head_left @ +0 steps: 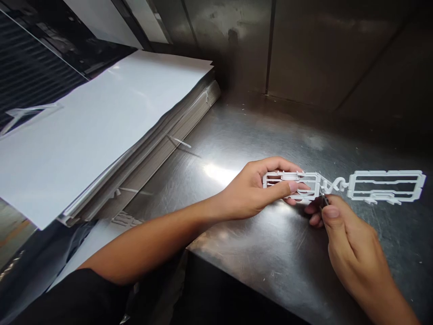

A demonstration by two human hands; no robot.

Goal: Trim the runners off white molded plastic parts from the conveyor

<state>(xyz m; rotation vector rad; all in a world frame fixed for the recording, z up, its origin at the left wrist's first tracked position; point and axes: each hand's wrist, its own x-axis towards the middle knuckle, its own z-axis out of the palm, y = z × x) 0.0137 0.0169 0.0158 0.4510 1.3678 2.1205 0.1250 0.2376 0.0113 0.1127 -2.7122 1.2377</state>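
My left hand [257, 189] is closed on one end of a white plastic moulded piece, pinching its left rectangular frame [316, 187] with the thumb on top and the fingers behind. A curly white runner [334, 185] links this frame to a second rectangular frame [419, 185], which sticks out freely to the right. My right hand [348, 234] is wrapped round small nippers [324, 198]. Their dark metal tip meets the right edge of the left frame, beside the runner. Most of the nippers is hidden in my palm, so I cannot tell whether the jaws are closed.
Under my hands is a scratched metal tabletop [237, 253] with small white specks. To the left lies a tall stack of large sheets [101, 113], white on top, with thin white strips poking from its side. A dark metal wall [304, 54] rises behind the table.
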